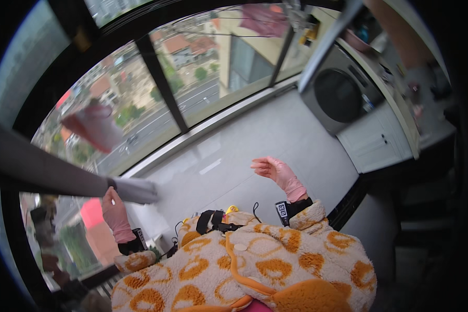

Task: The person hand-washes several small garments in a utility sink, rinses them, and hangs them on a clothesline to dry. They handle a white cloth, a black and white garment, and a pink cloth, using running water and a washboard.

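Note:
Both of my hands wear thin pink gloves. My left hand (116,214) is raised beside the window, its fingertips pinched at a dark band (112,183) around a long grey bundle that looks like a gathered curtain (135,191). Whether the fingers grip the band or only touch it is hard to make out, but they look closed on it. Out in front of me, above the floor, my right hand (282,178) hangs in the air with its fingers stretched out and nothing in them. A blurred pink and white cloth (94,127) shows in front of the window, farther off than my left hand.
Tall windows with dark frames (161,83) run along the far side, over a pale tiled floor (234,140). At the right stand a grey front-loading washing machine (339,93) and a white cabinet (374,143) beneath a counter (408,125). Pink laundry (265,21) hangs at the top.

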